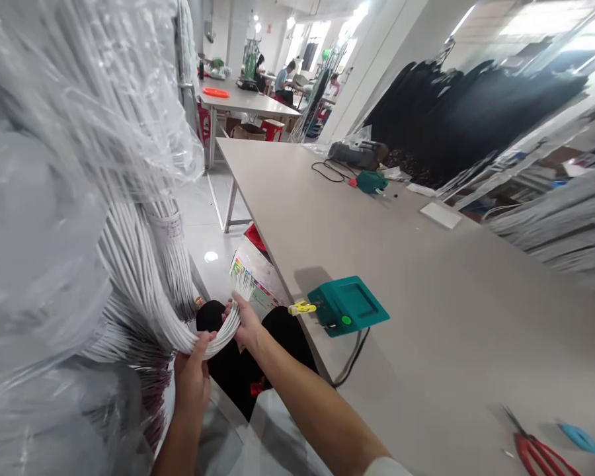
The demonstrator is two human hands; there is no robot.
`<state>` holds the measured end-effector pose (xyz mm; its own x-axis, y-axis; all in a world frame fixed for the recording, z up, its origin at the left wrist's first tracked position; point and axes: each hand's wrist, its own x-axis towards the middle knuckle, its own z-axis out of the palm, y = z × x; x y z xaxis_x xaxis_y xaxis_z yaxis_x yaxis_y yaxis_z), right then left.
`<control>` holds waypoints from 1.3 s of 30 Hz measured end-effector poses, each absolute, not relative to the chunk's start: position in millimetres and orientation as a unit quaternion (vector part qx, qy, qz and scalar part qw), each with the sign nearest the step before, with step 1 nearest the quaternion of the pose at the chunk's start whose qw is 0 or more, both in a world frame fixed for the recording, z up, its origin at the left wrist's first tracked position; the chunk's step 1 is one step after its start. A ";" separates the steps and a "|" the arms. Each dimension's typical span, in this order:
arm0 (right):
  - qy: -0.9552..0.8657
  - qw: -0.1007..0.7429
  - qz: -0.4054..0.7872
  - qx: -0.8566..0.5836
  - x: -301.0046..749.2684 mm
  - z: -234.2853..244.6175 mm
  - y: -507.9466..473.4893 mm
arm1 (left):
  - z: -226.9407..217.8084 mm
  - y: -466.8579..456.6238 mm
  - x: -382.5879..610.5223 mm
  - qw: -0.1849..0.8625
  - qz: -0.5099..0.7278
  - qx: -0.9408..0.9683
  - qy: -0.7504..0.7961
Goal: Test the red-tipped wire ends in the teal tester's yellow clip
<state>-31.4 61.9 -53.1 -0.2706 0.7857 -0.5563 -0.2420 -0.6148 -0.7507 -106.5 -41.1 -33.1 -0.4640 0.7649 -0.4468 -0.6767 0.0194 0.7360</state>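
Note:
A thick bundle of white cables hangs down on the left and curves up toward my lap. My left hand is wrapped round the bundle at the low point of the bend. Closer to the loose ends, my right hand grips the same bundle. The fanned cable ends point up and away beyond my right hand. Beside my right forearm, a green machine box with a round green button and a yellow clip sits at the table edge.
The grey table fills the right side. On it lie red-handled pliers, a blue tool, a white block and a second green machine. Plastic-wrapped cables crowd the left. Several people work at far tables.

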 end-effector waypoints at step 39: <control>-0.601 0.393 0.493 -0.491 119.4 47.9 14.7 | 42.0 43.3 -41.6 0.565 0.443 0.421 0.554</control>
<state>119.4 14.7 47.9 -0.2083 0.9780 -0.0112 0.2033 0.0321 -0.9786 -41.6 43.3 42.0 -0.0075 0.9673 -0.2535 -0.0351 0.2531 0.9668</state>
